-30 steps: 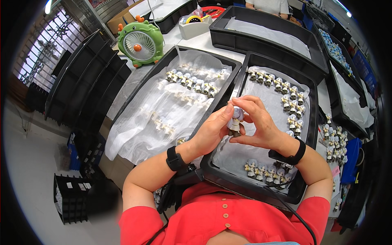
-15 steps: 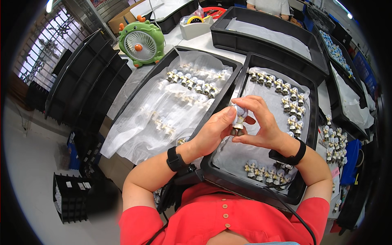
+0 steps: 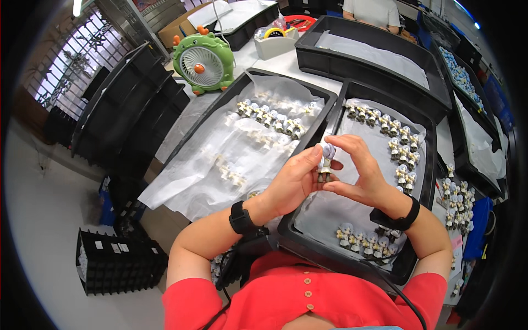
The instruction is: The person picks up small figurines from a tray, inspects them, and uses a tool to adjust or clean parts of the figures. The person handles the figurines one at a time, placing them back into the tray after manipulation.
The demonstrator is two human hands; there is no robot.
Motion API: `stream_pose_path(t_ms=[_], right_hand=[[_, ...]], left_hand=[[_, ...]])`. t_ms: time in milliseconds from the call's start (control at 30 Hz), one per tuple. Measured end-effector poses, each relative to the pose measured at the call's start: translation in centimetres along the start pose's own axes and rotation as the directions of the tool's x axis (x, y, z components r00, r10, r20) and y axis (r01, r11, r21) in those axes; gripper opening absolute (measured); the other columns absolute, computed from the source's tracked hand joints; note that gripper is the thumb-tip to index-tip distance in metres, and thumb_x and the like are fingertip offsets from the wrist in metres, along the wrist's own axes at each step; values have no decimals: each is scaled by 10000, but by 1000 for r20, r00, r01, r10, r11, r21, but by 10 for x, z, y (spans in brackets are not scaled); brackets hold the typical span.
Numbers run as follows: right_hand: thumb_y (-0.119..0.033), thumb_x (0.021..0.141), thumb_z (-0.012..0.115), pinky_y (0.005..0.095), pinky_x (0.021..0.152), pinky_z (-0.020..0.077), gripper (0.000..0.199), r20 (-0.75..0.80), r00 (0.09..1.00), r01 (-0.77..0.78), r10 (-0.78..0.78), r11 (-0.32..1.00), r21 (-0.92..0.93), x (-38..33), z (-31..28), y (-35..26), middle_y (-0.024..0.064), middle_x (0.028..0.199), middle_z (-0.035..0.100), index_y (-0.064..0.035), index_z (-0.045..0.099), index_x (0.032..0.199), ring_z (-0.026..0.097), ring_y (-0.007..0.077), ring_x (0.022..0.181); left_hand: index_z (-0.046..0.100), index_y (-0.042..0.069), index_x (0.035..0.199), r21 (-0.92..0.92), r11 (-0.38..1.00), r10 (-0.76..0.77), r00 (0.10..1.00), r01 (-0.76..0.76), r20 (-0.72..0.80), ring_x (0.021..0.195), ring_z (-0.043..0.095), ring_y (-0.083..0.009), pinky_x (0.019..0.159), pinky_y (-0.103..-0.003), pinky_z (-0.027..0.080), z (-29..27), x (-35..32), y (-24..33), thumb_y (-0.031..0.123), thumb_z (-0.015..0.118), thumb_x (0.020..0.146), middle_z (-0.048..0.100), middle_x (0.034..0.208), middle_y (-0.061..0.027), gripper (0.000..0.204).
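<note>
Between my two hands is a small figurine with pale lilac hair, a white outfit and dark boots, held upright over the inner edges of two trays. My left hand pinches it from the left, thumb along its side. The fingers of my right hand curve round from the right, index finger by the head and thumb by the feet. Below my right hand a black tray lined with white sheet holds rows of similar figurines. To the left, another tray has figurines on and under thin white sheeting.
A green animal-shaped fan stands at the far left of the table, near a tape dispenser. Beyond lies another black lined tray. More figurines crowd the right side. A person in a white top sits across.
The figurine has turned a little between my fingers and now looks narrower. The whole view has shifted slightly, while both hands keep their hold.
</note>
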State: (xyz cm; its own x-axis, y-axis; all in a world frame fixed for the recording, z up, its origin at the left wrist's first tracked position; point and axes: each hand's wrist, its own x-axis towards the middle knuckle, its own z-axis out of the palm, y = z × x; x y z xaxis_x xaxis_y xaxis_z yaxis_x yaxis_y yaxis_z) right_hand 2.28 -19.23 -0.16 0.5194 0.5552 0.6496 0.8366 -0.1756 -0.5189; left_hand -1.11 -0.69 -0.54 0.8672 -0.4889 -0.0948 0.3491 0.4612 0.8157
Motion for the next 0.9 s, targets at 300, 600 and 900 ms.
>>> stream_pose_path(t_ms=[300, 600, 900], right_hand=[[-86, 731, 701, 334, 850, 418, 639, -163, 973, -163, 165, 986, 28, 0, -16, -6, 93, 1190, 554, -73, 417, 1303, 530, 222, 1071], [-51, 725, 678, 323, 827, 419, 609, -209, 959, -190, 193, 981, 34, 3, -21, 0, 109, 1162, 564, -59, 436, 1283, 540, 230, 1034], [-50, 729, 678, 316, 803, 428, 581, -184, 953, -235, 242, 970, 59, 5, -21, 4, 109, 1129, 582, -43, 452, 1264, 558, 222, 1011]], left_hand=[[569, 55, 1005, 721, 686, 177, 940, 95, -292, 686, 584, -89, 581, -224, 439, -70, 33, 105, 278, 719, 794, 617, 834, -38, 341], [654, 51, 997, 753, -401, 503, 813, 521, -294, 896, 628, -312, 785, -396, 493, -198, 122, 152, 322, 709, 672, 659, 927, -167, 426], [627, 31, 988, 691, -430, 579, 765, 581, -283, 973, 593, -345, 826, -416, 483, -221, 160, 128, 295, 708, 704, 575, 1069, -191, 396]])
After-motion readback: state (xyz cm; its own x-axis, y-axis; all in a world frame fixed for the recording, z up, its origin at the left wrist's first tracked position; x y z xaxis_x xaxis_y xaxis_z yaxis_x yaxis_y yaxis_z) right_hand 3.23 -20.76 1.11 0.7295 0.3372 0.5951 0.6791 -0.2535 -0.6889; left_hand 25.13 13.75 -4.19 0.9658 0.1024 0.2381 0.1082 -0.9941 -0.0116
